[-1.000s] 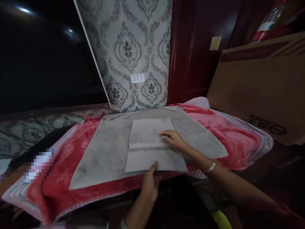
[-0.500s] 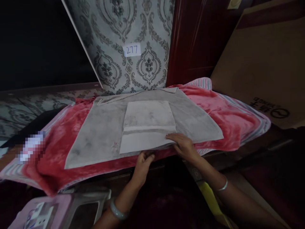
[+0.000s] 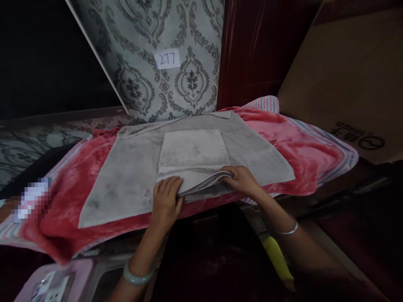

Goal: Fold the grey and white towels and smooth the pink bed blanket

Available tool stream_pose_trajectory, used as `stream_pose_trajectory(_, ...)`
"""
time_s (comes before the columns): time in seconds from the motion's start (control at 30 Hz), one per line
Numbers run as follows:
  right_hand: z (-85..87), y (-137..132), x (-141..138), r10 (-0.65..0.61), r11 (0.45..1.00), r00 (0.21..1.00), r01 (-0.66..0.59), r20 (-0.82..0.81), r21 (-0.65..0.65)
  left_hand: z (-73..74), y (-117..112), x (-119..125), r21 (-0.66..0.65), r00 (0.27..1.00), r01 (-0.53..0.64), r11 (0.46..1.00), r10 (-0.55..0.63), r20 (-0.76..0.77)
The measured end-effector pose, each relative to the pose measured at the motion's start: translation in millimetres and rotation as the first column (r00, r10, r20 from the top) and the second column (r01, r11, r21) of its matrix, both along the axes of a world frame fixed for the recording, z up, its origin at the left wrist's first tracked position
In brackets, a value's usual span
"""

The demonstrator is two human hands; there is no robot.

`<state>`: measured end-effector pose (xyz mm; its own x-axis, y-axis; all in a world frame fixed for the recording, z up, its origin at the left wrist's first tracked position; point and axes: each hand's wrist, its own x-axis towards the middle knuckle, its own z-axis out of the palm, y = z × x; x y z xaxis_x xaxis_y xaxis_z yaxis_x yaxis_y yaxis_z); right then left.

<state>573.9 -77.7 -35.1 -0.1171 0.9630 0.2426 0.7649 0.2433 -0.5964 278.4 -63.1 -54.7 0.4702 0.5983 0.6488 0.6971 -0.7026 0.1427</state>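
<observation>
Behind the grip of our left hand (image 3: 165,205), we wear a thick, smooth, pale green bangle (image 3: 137,277) around the arm. Behind the grip of our right hand (image 3: 244,181), we wear a thinner, shiny silver bangle (image 3: 290,230). Between each bangle and its hand, our forearms (image 3: 148,249) look bare.

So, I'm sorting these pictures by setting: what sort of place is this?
Probably a room in someone's home: there is grey damask-patterned wallpaper, a large black flat screen, apparently a television, and a plush red blanket with a striped border.
</observation>
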Motion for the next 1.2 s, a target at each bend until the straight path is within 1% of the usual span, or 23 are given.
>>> stream_pose_trajectory(0.1,0.0,-0.2,0.2,0.014,1.0,0.999,-0.014,-0.032,-0.003,1.3,14.5,-10.0,-0.095,0.997,0.076,0.993,-0.079,-0.024)
stream_pose_trajectory(0.2,-1.2,-1.5,0.8,0.042,0.999,0.995,-0.042,-0.094,-0.001,9.7,21.9,-13.6,-0.219,0.988,0.144,0.965,-0.154,-0.031)
stream_pose_trajectory(0.27,-3.3,-3.0,1.6,0.059,0.998,0.99,-0.059,-0.131,0.008,15.9,24.2,-13.3,-0.273,0.984,0.164,0.948,-0.177,-0.025)
stream_pose_trajectory(0.37,-6.8,-6.0,3.0,0.074,0.997,0.987,-0.069,-0.14,0.043,19.6,24.9,-12.9,-0.308,0.981,0.19,0.932,-0.196,0.012)
stream_pose_trajectory(0.53,-7.7,-10.4,3.6,0.112,0.992,0.985,-0.103,-0.129,0.076,16.3,21.8,-16.8,-0.326,0.972,0.236,0.916,-0.223,0.077)
stream_pose_trajectory(0.7,-5.3,-10.9,3.8,0.142,0.989,0.979,-0.134,-0.147,0.064,21.4,20.6,-17.3,-0.358,0.969,0.246,0.901,-0.23,0.086)
stream_pose_trajectory(0.77,-4.9,-11.1,4.5,0.156,0.987,0.976,-0.148,-0.152,0.062,23.6,21.2,-15.2,-0.353,0.971,0.239,0.905,-0.221,0.09)
stream_pose_trajectory(0.87,-5.4,-12.0,6.0,0.178,0.983,0.971,-0.168,-0.159,0.071,23.6,22.1,-10.9,-0.327,0.978,0.205,0.923,-0.184,0.095)
stream_pose_trajectory(1.03,-7.1,-15.5,7.4,0.217,0.975,0.957,-0.201,-0.193,0.099,21.3,21.6,-6.4,-0.328,0.99,0.136,0.935,-0.116,0.079)
stream_pose_trajectory(1.2,-7.2,-20.0,3.3,0.196,0.978,0.963,-0.178,-0.184,0.111,23.8,20.2,-4.5,-0.346,0.995,0.098,0.933,-0.083,0.059)
